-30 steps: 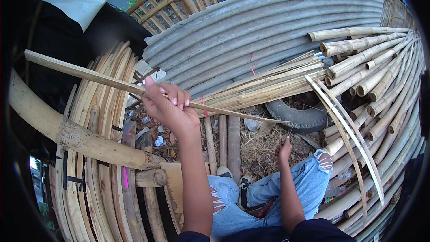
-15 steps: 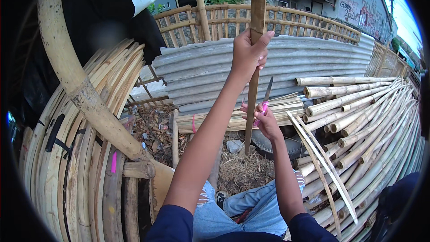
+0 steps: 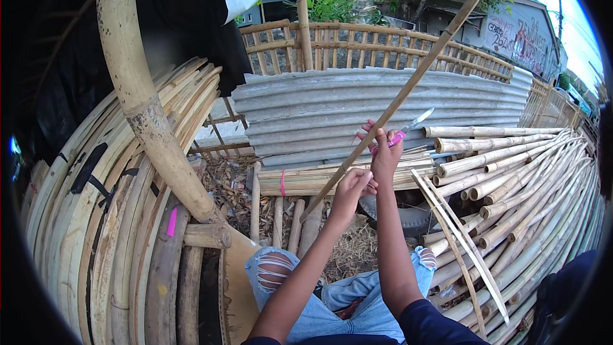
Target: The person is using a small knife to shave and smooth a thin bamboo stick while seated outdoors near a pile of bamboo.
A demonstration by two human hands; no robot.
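Note:
My right hand [image 3: 385,155] is closed round the pink handle of a knife [image 3: 416,120], its blade pointing up and to the right. Its fingers also reach across a long bamboo strip [image 3: 418,73], which slants from low left to high right. Just below, my left hand [image 3: 353,190] is beside the strip, near my right wrist. Its fingers are curled together, and whatever they may pinch is hidden. The strip's lower end comes down near the bamboo poles lying on the ground.
Split bamboo slats [image 3: 102,236] stand bundled at the left, behind a thick bamboo post [image 3: 131,83]. Round bamboo poles [image 3: 511,185] are piled at the right, with two pale strips [image 3: 463,243] leaning there. A corrugated sheet [image 3: 383,99] and bamboo fence [image 3: 408,48] stand ahead.
The bamboo strip has swung from nearly upright to a slant. My left hand has come down from high on the strip to beside my right wrist. My right hand has risen with the knife.

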